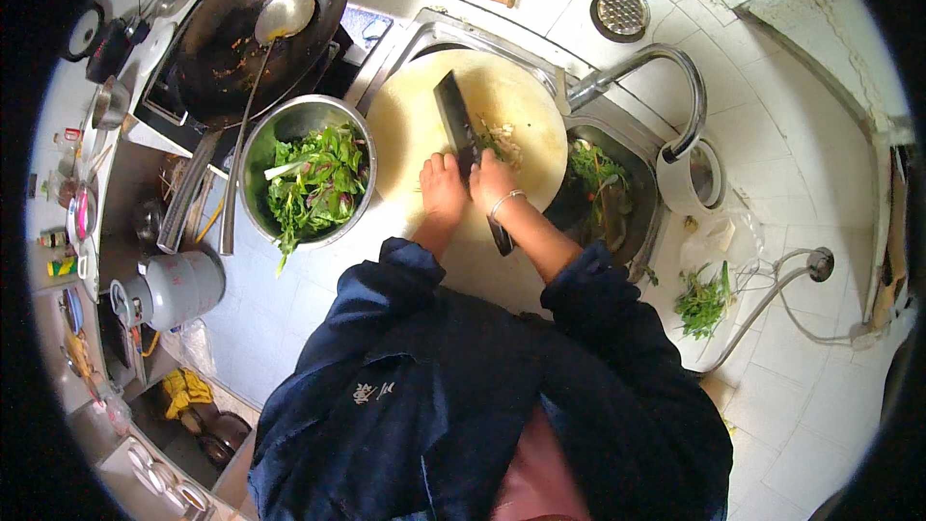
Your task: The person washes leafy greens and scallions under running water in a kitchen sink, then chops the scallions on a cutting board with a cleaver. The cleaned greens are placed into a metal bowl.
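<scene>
A dark cleaver (pixel 454 112) lies across a large round chopping board (pixel 405 123), its blade pointing away from me and its handle end toward my body. My left hand (pixel 443 187) is on the board at the left of the blade, fingers bent down; what is under them is hidden. My right hand (pixel 493 179), with a bracelet at the wrist, covers the place where blade and handle meet. Whether it grips the cleaver or the greens at its fingertips is unclear. Chopped pale and green pieces (pixel 506 145) lie just beyond it.
Leafy greens fill a steel bowl (pixel 249 174) on the left. Behind it, a wok (pixel 210 58) holds a long-handled ladle (pixel 286 14). The board rests over a sink (pixel 655 210) with vegetables in it, beneath a curved faucet (pixel 694 79). More greens (pixel 703 300) lie at right.
</scene>
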`<state>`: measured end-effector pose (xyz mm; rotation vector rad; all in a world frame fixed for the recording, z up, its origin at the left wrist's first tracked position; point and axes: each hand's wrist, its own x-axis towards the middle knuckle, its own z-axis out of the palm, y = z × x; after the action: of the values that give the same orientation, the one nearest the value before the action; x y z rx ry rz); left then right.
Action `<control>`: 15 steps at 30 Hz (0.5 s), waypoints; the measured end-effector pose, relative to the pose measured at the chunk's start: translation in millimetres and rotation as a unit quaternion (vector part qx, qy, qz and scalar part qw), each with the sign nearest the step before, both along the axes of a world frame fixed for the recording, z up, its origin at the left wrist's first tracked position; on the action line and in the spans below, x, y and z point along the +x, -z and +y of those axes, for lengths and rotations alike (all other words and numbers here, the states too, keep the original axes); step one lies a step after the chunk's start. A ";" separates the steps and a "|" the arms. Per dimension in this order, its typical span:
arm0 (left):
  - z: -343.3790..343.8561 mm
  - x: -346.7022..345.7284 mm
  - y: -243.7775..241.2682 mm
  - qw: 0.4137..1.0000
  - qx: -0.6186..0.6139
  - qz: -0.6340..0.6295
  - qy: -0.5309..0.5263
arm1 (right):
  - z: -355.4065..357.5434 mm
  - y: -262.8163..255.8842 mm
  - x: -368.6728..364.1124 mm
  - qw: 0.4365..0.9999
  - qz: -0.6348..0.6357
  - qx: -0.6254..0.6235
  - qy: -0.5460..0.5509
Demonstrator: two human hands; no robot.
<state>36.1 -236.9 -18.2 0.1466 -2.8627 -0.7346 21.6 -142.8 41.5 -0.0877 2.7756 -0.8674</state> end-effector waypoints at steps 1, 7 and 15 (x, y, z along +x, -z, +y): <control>-1.2 1.2 1.5 1.000 0.004 0.004 -0.003 | -0.8 -1.3 -3.0 0.999 0.024 -0.021 0.017; -18.7 5.6 -14.3 0.998 0.036 0.046 -0.010 | 23.2 -44.2 23.0 0.999 -0.003 0.016 -0.028; -12.9 16.1 -7.9 1.000 -0.018 0.011 0.019 | 14.7 -28.9 49.1 0.993 -0.084 0.060 -0.060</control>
<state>52.3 -249.8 -10.3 0.0790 -2.8634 -0.6881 70.8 -128.1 70.4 -0.1518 2.6277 -0.6448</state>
